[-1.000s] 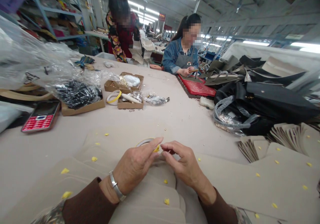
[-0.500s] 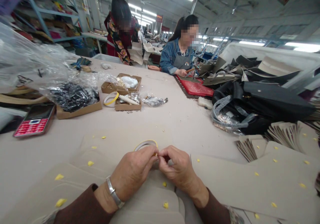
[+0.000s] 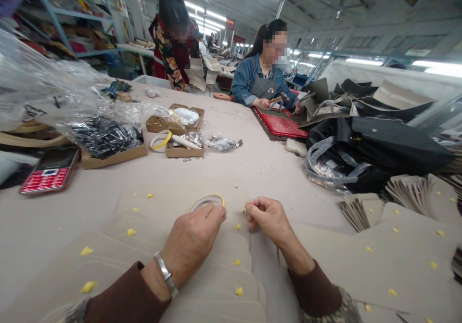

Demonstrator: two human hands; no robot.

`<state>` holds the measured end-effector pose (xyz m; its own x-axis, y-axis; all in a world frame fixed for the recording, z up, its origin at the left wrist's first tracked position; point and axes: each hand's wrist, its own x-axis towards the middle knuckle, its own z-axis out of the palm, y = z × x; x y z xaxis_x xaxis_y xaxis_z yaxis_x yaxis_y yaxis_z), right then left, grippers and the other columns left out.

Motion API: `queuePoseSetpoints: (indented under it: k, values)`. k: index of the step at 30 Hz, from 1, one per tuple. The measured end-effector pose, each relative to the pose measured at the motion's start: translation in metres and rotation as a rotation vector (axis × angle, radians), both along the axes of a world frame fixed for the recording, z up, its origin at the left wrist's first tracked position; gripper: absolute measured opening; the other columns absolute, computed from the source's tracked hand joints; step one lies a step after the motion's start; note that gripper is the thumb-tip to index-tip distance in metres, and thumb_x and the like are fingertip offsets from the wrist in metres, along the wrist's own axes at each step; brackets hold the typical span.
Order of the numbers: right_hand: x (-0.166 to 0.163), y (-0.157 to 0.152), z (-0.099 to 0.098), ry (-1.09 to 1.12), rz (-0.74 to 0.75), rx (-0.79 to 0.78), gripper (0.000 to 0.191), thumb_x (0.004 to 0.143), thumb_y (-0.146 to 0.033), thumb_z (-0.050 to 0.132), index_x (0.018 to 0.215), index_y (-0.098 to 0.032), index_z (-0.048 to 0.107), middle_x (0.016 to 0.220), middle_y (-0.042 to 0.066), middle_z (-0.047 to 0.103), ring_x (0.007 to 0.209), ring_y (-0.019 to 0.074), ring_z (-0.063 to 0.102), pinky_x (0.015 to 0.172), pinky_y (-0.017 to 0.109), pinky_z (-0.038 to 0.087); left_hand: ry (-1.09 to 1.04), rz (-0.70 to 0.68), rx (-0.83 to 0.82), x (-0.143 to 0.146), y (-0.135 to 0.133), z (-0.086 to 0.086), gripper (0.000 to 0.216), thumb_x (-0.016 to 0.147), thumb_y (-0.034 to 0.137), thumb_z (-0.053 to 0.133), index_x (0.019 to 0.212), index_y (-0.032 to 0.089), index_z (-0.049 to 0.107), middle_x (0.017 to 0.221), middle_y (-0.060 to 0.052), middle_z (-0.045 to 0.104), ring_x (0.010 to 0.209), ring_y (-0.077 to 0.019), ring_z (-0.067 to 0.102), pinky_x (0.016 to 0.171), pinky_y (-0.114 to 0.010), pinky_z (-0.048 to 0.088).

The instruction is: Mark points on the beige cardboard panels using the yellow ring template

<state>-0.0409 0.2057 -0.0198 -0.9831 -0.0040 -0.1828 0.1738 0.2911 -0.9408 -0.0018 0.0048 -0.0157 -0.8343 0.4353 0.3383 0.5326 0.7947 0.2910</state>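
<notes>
My left hand (image 3: 195,234) is closed around the near side of a roll of yellow-edged tape (image 3: 206,199), held just above beige panels. To its right, my right hand (image 3: 269,217) has thumb and forefinger pinched together; what lies between the fingertips is too small to make out. A tiny gold-coloured stud (image 3: 243,211) shows right by those fingertips. Below the hands, overlapping beige panels (image 3: 180,270) carry small yellow tape pieces (image 3: 237,262) along their edges. More beige panels (image 3: 335,255) with yellow pieces lie to the right.
Cardboard boxes (image 3: 204,153) of small metal parts, another tape roll (image 3: 160,140) and a red-keyed phone (image 3: 50,171) stand on the left. Black bags (image 3: 390,145) and fanned panel stacks (image 3: 361,212) crowd the right. Two co-workers are across the table, one at a red board (image 3: 281,123).
My hands have come apart: the right moved right and slightly up from the tape roll, the left slightly left with the roll. The denim-sleeved co-worker's second hand now shows.
</notes>
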Motion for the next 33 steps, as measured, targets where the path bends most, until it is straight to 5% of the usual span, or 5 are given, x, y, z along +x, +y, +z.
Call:
queuePoseSetpoints:
  k: [12, 25, 30, 33]
  values:
    - [-0.013, 0.017, -0.006, -0.142, 0.134, 0.124, 0.013, 0.076, -0.024, 0.062, 0.069, -0.013, 0.062, 0.052, -0.003, 0.059, 0.038, 0.0056, 0.052, 0.038, 0.014, 0.042, -0.169, 0.005, -0.19, -0.017, 0.002, -0.007, 0.017, 0.094, 0.01, 0.041, 0.093, 0.015, 0.057, 0.09, -0.008, 0.058, 0.086, -0.0263, 0.05, 0.078, -0.042, 0.045]
    - [-0.008, 0.007, 0.004, 0.035, 0.211, 0.46, 0.012, 0.075, -0.017, 0.058, 0.066, -0.016, 0.066, 0.054, -0.001, 0.061, 0.046, 0.0094, 0.055, 0.044, 0.018, 0.038, -0.195, -0.001, -0.201, -0.015, 0.0, -0.005, 0.017, 0.093, 0.008, 0.041, 0.092, 0.016, 0.056, 0.09, -0.007, 0.057, 0.086, -0.0254, 0.049, 0.078, -0.04, 0.043]
    - [-0.005, 0.01, 0.002, 0.104, 0.19, 0.502, 0.023, 0.078, -0.022, 0.064, 0.1, -0.017, 0.063, 0.057, -0.003, 0.064, 0.046, 0.011, 0.056, 0.047, 0.02, 0.039, -0.176, 0.0, -0.195, -0.014, 0.0, -0.004, 0.017, 0.093, 0.008, 0.04, 0.093, 0.016, 0.056, 0.091, -0.007, 0.057, 0.086, -0.0248, 0.049, 0.079, -0.04, 0.043]
    - [0.001, 0.016, -0.001, 0.105, 0.163, 0.492, 0.014, 0.084, -0.027, 0.057, 0.091, -0.016, 0.063, 0.056, -0.001, 0.064, 0.046, 0.0123, 0.058, 0.045, 0.02, 0.04, -0.16, -0.006, -0.176, -0.015, 0.0, -0.006, 0.019, 0.093, 0.007, 0.039, 0.092, 0.015, 0.056, 0.09, -0.008, 0.057, 0.085, -0.0248, 0.048, 0.078, -0.04, 0.043]
